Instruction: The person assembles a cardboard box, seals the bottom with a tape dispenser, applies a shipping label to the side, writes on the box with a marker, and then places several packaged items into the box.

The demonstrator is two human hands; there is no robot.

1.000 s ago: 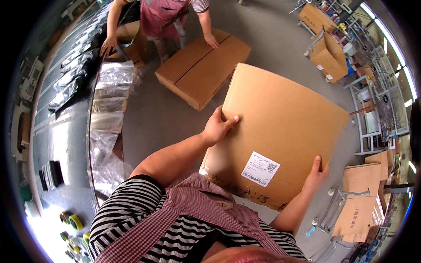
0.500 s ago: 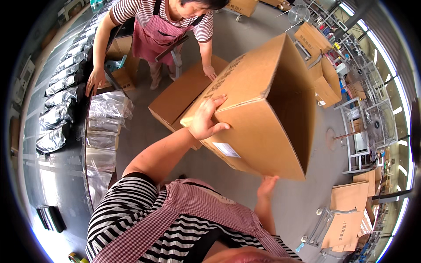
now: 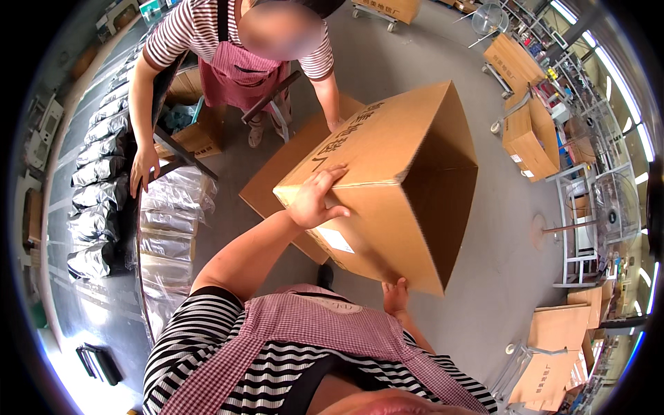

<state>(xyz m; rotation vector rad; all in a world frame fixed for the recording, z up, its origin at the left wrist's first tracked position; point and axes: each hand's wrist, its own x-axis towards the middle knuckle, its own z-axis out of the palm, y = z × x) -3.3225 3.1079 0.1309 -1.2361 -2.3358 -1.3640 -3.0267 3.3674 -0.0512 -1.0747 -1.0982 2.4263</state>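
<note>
A large brown cardboard box (image 3: 366,214) lies tilted in front of me, its open end facing right. My left hand (image 3: 315,199) grips its upper near edge at the left, fingers over the top and thumb on the near side, above a white label (image 3: 335,240). At the bottom edge, my right hand (image 3: 395,296) holds the box, with some of its fingers hidden underneath. A second brown carton (image 3: 266,181) sits behind and partly under it. Across from me, a co-worker in a pink apron has one hand (image 3: 336,125) at the cartons.
On the left, a dark table (image 3: 76,304) carries a row of black wrapped packages (image 3: 93,220). Clear plastic bags (image 3: 169,238) hang along its edge. The co-worker's other hand (image 3: 144,168) rests there. Flattened cartons (image 3: 550,373) lean on a trolley at the lower right; an open carton (image 3: 531,138) stands farther back.
The big box has shifted left and tipped lower, with both my hands moving along on it. The co-worker's hand at the cartons is now partly hidden behind the box.
</note>
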